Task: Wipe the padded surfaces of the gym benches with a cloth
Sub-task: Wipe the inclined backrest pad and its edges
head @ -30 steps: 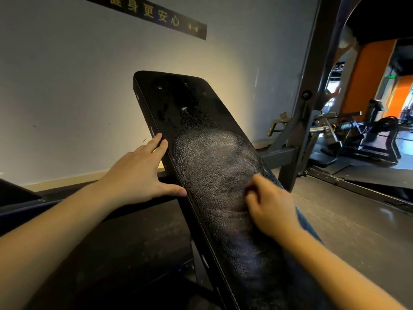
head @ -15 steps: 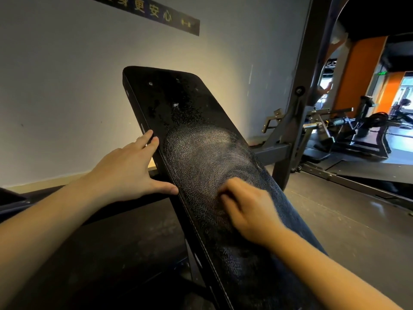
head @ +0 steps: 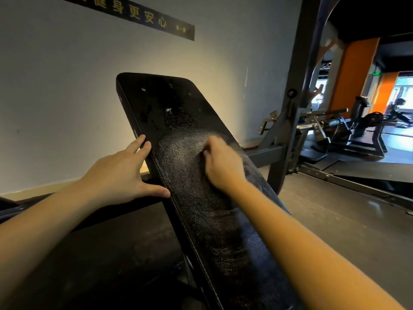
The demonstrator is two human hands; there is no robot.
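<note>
Black, grained vinyl covers the inclined bench pad (head: 178,121), which rises from the lower middle of the head view toward the grey wall (head: 55,97). Its upper part is dull and speckled with pale spots, while the middle band shows a lighter, smeared sheen.

The left hand (head: 121,173) rests against the pad's left edge: its fingers are spread and loose, fingertips laid along the side seam, thumb stretched out and touching the edge lower down. It grips nothing.

The right hand (head: 221,162) lies on the pad's face, near the middle of the sheen, with its fingers curled under into a bunch and pressed to the vinyl. It is blurred, and I cannot tell whether a cloth sits beneath it; no cloth is clearly visible. Both forearms are bare and reach in from the bottom corners.

A dark steel upright (head: 299,74) of a rack stands just right of the pad, with a crossbar running behind the pad's right edge. A dark strip sign (head: 145,17) with yellow characters is fixed high on the wall. Farther right, beyond the upright, an orange wall panel (head: 355,74) and another gym machine (head: 357,130) stand on the dark floor.
</note>
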